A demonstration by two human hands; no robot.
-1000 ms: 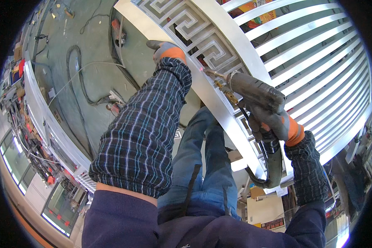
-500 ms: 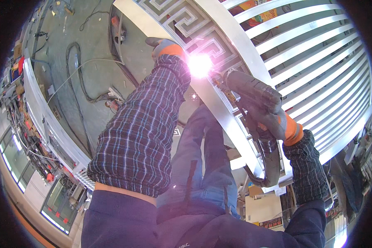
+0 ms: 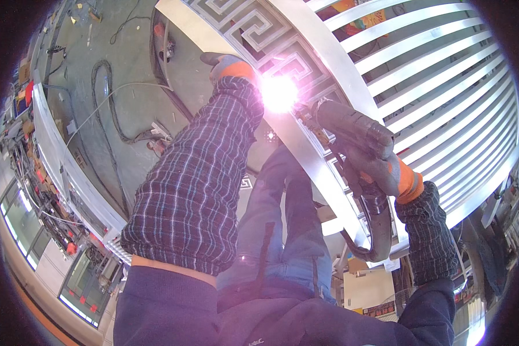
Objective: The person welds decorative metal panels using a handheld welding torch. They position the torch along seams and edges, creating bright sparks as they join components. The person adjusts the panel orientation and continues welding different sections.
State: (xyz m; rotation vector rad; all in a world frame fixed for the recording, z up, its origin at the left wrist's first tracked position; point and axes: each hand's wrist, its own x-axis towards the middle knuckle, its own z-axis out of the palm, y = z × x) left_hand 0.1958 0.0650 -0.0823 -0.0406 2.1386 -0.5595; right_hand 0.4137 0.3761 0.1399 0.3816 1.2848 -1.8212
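My right hand (image 3: 380, 173), in a grey and orange glove, is closed round the black handle of a welding torch (image 3: 352, 124). The torch tip points up and left at a bright white-pink arc (image 3: 279, 93), whose glare hides the weld spot. The arc burns at the rail of a silver metal panel (image 3: 294, 135) with a Greek-key pattern (image 3: 277, 43). My left hand (image 3: 232, 66), gloved alike, is at the panel's outer edge, just left of the arc. One dark fingertip sticks out leftward; the other fingers are hidden.
Curved silver bars (image 3: 444, 86) fill the right side of the panel. Dark cables (image 3: 101, 109) lie on the grey floor to the left. Another long silver frame (image 3: 57, 138) stands at far left. The torch cable (image 3: 378, 230) loops below my right hand.
Almost nothing differs. The arc still burns in nearly the same place, and both hands keep their positions while the view shifts slightly.
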